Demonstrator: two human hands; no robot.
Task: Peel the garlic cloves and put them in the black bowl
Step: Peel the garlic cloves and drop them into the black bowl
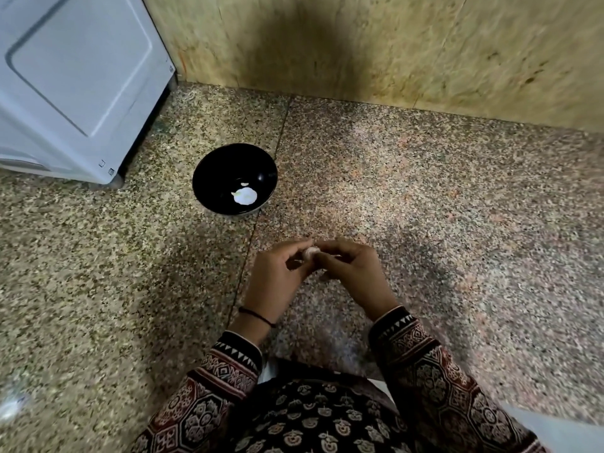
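Note:
A black bowl [209,178] stands on the speckled stone floor, ahead and to the left of my hands. Inside it lie a white garlic piece [244,195] and a small white sliver beside it. My left hand [277,276] and my right hand [351,273] meet in front of me, just above the floor. Both pinch one pale garlic clove [310,251] between their fingertips. Most of the clove is hidden by the fingers.
A white appliance [75,86] stands at the far left, close to the bowl. A yellowish stone wall [392,44] runs along the back. My patterned sleeves and lap fill the bottom of the view. Speckled floor [457,207] stretches to the right.

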